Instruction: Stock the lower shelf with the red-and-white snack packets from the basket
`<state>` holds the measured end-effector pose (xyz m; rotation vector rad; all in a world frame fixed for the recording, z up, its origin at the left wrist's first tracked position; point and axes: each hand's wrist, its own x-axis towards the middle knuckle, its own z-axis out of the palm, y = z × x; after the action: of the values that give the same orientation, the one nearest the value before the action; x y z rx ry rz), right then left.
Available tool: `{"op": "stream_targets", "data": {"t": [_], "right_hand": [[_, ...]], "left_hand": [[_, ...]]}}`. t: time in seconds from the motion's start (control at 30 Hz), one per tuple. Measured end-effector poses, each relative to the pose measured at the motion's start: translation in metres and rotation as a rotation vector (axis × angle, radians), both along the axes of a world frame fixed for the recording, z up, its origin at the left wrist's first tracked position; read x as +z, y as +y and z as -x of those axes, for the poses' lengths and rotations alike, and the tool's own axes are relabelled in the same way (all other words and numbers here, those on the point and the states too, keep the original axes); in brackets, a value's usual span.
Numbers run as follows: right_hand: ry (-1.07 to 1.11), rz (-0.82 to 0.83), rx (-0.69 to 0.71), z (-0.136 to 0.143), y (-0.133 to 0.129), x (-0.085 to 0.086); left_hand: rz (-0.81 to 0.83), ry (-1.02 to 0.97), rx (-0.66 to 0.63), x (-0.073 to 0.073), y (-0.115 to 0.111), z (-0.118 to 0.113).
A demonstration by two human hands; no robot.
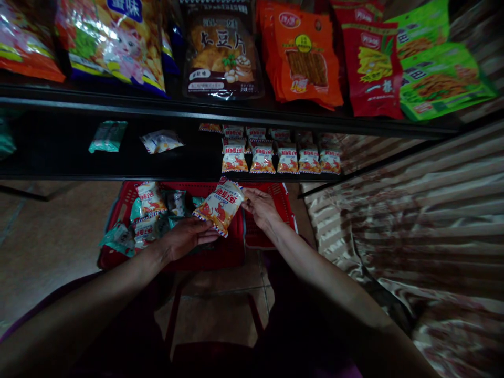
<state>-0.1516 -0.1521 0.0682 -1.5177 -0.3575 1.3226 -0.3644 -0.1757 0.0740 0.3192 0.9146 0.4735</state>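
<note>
A small white and orange snack bag (pixel 221 205) is held between both hands above a red plastic basket (pixel 236 247). My left hand (pixel 189 235) pinches its lower left edge, thumb on top. At the bag's upper right side, my right hand (pixel 258 206) grips it with closed fingers. Inside the basket, to the left, lie matching snack bags (pixel 150 198) and teal packets (pixel 119 237). On the lower black shelf just beyond, more of the same bags (pixel 262 156) stand in rows, print facing me.
A teal packet (pixel 109 136) and a white packet (pixel 162 141) lie on the lower shelf's left part. The upper shelf edge (pixel 220 113) overhangs it, carrying larger snack bags (pixel 303 58). A striped curtain (pixel 413 220) hangs at right.
</note>
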Motion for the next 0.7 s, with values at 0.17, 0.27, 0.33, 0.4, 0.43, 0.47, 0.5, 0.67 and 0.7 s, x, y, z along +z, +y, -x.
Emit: {"op": "stream_targets", "data": {"t": [0.17, 0.27, 0.33, 0.4, 0.43, 0.47, 0.5, 0.67, 0.7], "right_hand": [[-0.026, -0.006, 0.006, -0.0053, 0.0027, -0.0037], [-0.053, -0.031, 0.014, -0.0079, 0.0040, -0.0056], [-0.064, -0.041, 0.023, -0.0088, 0.0047, -0.0060], [-0.071, -0.041, 0.027, -0.0089, 0.0053, -0.0055], [-0.070, -0.040, 0.028, -0.0085, 0.0054, -0.0050], [-0.064, -0.039, 0.027, -0.0078, 0.0054, -0.0044], [-0.050, -0.040, 0.024, -0.0069, 0.0051, -0.0037], [0.115, -0.065, 0.019, -0.0010, 0.0019, 0.0005], [0.148, -0.071, 0.022, -0.0003, 0.0015, 0.0016]], "left_hand": [[-0.008, -0.012, 0.070, 0.0048, 0.0017, -0.0021], [-0.018, -0.007, 0.085, 0.0062, 0.0024, -0.0027], [-0.018, -0.001, 0.096, 0.0067, 0.0022, -0.0030], [-0.012, 0.010, 0.108, 0.0066, 0.0019, -0.0031], [-0.009, 0.013, 0.110, 0.0063, 0.0018, -0.0031], [-0.008, 0.014, 0.111, 0.0058, 0.0017, -0.0032], [-0.006, 0.012, 0.112, 0.0051, 0.0015, -0.0032], [0.009, -0.006, 0.143, 0.0015, -0.0003, -0.0033], [0.012, -0.012, 0.152, 0.0009, -0.0005, -0.0034]]}}
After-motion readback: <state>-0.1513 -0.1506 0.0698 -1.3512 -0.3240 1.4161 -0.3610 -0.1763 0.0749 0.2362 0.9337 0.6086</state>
